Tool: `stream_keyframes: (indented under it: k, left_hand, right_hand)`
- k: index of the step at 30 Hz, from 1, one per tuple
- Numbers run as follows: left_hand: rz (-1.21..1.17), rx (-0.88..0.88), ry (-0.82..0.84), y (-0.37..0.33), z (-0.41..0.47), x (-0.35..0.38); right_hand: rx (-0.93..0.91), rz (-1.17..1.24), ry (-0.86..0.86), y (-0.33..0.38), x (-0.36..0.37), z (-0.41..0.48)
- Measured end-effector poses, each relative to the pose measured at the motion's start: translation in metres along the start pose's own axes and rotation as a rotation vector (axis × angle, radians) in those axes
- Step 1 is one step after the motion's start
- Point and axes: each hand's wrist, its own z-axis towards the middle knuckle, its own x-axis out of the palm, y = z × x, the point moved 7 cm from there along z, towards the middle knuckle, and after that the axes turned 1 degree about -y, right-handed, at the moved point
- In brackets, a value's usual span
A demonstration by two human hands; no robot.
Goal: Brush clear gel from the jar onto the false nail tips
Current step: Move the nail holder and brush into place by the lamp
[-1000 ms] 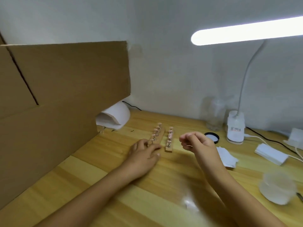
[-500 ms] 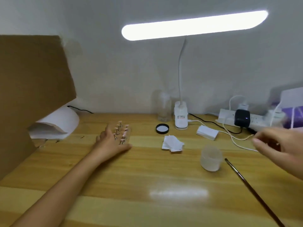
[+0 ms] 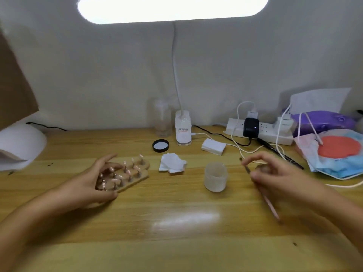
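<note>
One jar (image 3: pixel 215 176) between left hand (image 3: pixel 92 183) holding tips (image 3: pixel 128 171), right hand (image 3: pixel 275 175) pinching brush (image 3: pixel 269 205)

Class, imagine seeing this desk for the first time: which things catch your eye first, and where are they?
The glowing lamp bar across the top dominates. At centre-left the left hand holds wooden strips of pink false nail tips on the desk. To the right, the right hand pinches a thin brush beside the open frosted jar.

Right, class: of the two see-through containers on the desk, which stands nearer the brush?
The short frosted jar, left of the brush in the right hand; the tall clear bottle stands back by the lamp base.
</note>
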Motion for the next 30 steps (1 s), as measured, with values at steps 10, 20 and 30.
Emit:
stream_keyframes:
  k: [10, 20, 30]
  left_hand:
    - [0.027, 0.277, 0.349, -0.078, -0.02, 0.067]
    - [0.12, 0.391, 0.255, -0.112, 0.011, 0.07]
    - [-0.06, 0.265, -0.232, -0.074, -0.04, 0.066]
  right_hand:
    - [-0.143, 0.193, -0.217, -0.003, -0.009, 0.0]
    - [-0.242, -0.518, -0.244, 0.013, 0.026, 0.032]
    - [-0.438, -0.051, -0.389, 0.024, 0.01, 0.011]
